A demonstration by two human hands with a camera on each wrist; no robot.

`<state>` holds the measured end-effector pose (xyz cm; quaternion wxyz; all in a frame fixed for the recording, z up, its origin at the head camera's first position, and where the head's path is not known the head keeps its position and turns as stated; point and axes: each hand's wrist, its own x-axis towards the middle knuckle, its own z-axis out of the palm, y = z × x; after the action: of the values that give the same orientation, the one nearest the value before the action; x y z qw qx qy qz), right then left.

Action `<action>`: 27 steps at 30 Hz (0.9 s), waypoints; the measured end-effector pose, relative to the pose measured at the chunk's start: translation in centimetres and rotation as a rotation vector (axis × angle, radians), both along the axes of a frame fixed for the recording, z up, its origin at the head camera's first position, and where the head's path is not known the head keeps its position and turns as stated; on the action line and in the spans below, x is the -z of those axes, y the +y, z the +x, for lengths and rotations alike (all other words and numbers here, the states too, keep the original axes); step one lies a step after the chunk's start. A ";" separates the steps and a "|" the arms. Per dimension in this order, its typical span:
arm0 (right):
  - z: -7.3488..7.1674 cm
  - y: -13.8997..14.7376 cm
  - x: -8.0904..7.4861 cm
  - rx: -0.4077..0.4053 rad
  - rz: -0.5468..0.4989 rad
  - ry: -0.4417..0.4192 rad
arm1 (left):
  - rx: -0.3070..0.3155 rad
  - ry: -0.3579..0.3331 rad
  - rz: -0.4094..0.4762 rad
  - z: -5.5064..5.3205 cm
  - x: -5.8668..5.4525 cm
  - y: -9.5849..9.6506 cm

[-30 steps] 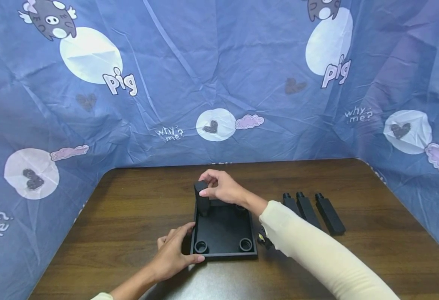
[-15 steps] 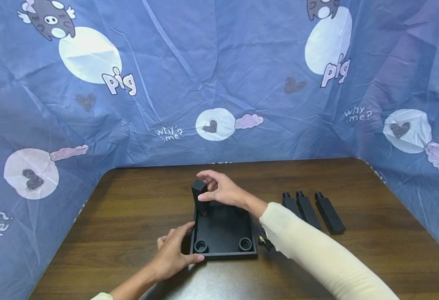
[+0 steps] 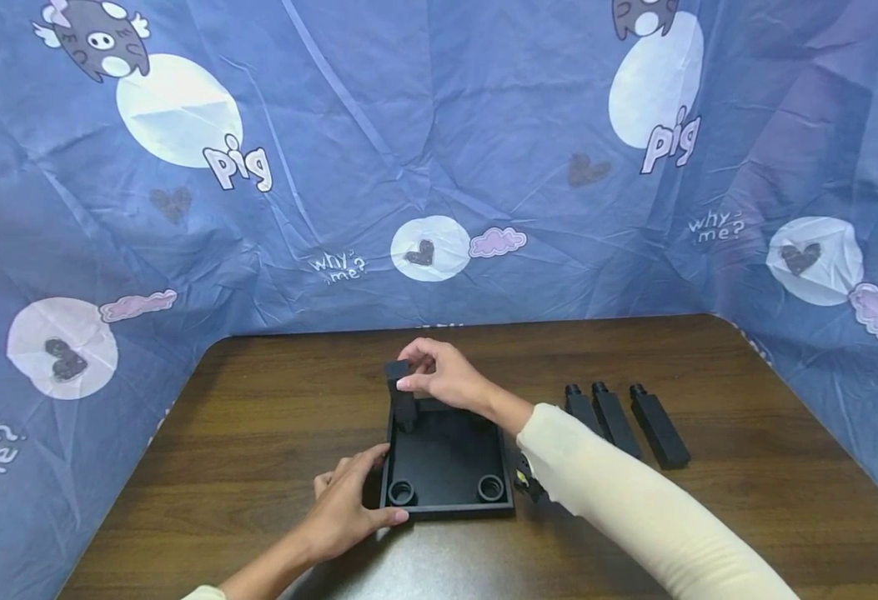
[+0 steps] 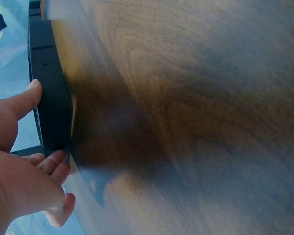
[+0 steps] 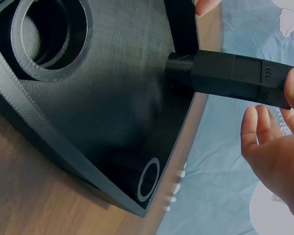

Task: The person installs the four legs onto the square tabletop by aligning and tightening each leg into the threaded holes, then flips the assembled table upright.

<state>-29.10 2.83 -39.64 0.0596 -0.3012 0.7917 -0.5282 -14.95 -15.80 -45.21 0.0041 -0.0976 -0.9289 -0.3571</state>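
Observation:
A shallow black square tray point(image 3: 449, 458) with raised walls and round threaded sockets in its corners lies on the table. In its far left corner a black rectangular leg point(image 5: 225, 73) stands upright, its narrow round end in the socket. My right hand point(image 3: 449, 379) pinches the leg's top end, thumb on the near face and fingers behind. My left hand point(image 3: 348, 504) grips the tray's near left corner, thumb at the front wall and fingers along the left side. Two bare sockets, the near left one point(image 3: 402, 493) and the near right one point(image 3: 491, 489), show in the head view.
Three more black legs with threaded ends lie to the right: one partly behind the sleeve point(image 3: 581, 408), a middle one point(image 3: 617, 425) and an outer one point(image 3: 659, 429). A small dark object with a yellow mark point(image 3: 524, 477) sits beside the tray. Patterned blue cloth point(image 3: 431, 167) hangs behind.
The leg has turned about its upright axis. My right fingers loosened from its top half a second ago and now close on it again. My left hand and the tray stay put.

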 end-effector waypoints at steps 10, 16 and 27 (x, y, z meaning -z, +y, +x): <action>-0.3 0.5 0.1 -0.027 0.032 -0.024 | 0.003 0.022 0.006 0.1 0.1 0.0; -0.3 0.5 -0.5 -0.120 0.115 -0.007 | -0.006 0.002 -0.007 0.0 0.0 0.0; -0.2 0.1 -0.5 -0.088 0.132 -0.016 | -0.005 -0.007 -0.011 0.1 -0.1 0.1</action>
<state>-29.25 2.89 -39.19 0.1087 -0.3270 0.8102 -0.4742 -14.89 -15.69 -45.06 0.0010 -0.0939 -0.9312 -0.3523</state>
